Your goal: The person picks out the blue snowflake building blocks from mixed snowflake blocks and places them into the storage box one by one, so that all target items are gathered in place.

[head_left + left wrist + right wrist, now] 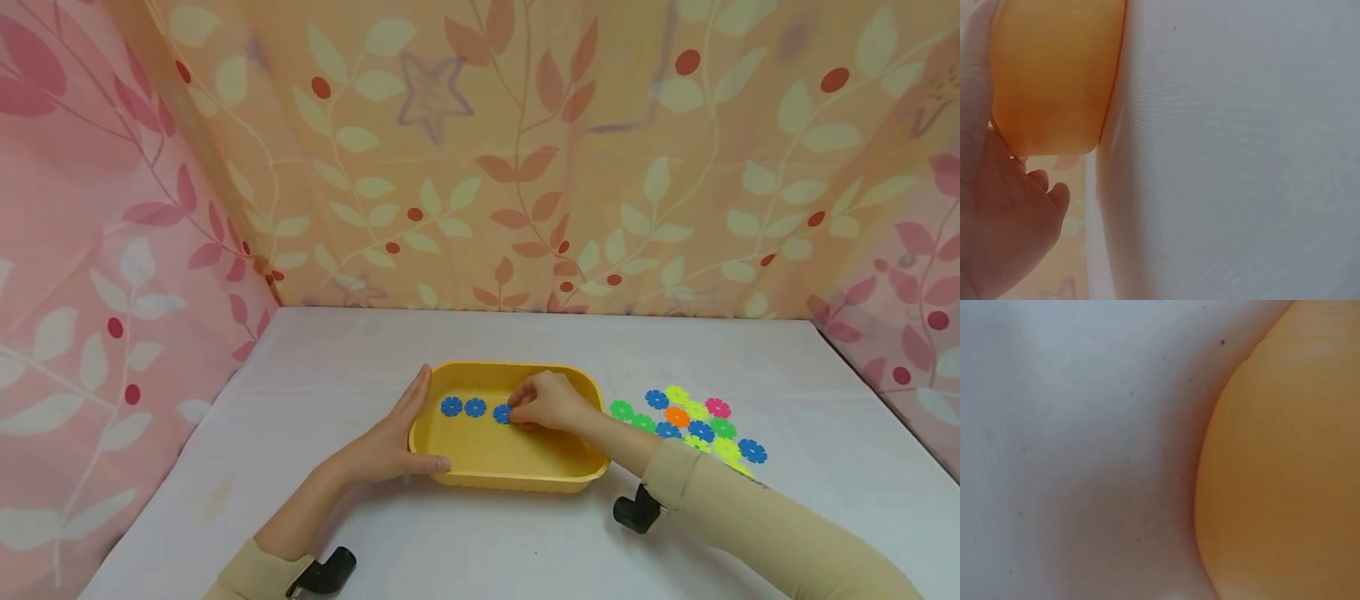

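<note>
A yellow plastic basin (487,482) rests on the table. My left hand (386,437) holds it by its left end, thumb at the near corner and fingers along the far left side. In the left wrist view that hand (1010,219) lies against the basin's outer wall (1060,81). Inside the basin, my right hand (551,403) pinches a blue snowflake disc (502,414) at its right edge. Left of it two more blue snowflake discs, one (452,407) and another (475,407), lie in a row. The right wrist view shows only the basin's outer wall (1279,475), without the hand.
Right of the basin, several loose snowflake discs in blue, green, yellow, orange and pink (717,407) lie spread on the white tabletop (337,350). My right forearm crosses in front of some of them. Patterned curtains (480,167) stand behind and at both sides.
</note>
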### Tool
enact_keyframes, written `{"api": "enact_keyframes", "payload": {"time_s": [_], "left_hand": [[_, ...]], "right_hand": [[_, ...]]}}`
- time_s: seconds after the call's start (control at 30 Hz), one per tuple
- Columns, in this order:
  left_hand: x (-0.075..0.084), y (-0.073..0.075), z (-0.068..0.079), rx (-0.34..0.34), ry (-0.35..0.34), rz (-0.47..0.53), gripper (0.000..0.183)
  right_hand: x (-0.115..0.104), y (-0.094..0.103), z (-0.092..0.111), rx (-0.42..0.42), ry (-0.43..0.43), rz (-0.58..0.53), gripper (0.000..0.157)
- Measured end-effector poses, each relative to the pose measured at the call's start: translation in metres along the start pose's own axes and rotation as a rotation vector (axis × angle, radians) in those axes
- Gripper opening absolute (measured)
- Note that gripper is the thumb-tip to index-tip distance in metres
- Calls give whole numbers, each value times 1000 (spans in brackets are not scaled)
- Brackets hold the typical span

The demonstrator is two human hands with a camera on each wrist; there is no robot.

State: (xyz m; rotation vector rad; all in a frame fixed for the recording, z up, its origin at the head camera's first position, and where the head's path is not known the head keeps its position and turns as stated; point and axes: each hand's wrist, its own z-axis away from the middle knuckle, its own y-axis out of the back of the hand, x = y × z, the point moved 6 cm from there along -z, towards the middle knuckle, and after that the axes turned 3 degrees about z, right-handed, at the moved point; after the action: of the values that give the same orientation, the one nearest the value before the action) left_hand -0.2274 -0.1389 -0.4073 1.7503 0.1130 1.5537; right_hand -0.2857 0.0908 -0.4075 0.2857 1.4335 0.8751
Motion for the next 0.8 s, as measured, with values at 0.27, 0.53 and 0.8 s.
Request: {"api": "enact_keyframes", "payload": {"time_s": [0.27, 0.53, 0.8], "left_hand": [[0, 0, 0, 2, -3, 7, 125], [-2, 0, -1, 11, -28, -12, 125], [0, 0, 0, 11, -38, -9, 124]], "right_hand": [[-8, 2, 0, 75, 98, 122, 19], [-6, 2, 0, 78, 76, 108, 21], [-8, 1, -1, 99, 72, 107, 19]]}}
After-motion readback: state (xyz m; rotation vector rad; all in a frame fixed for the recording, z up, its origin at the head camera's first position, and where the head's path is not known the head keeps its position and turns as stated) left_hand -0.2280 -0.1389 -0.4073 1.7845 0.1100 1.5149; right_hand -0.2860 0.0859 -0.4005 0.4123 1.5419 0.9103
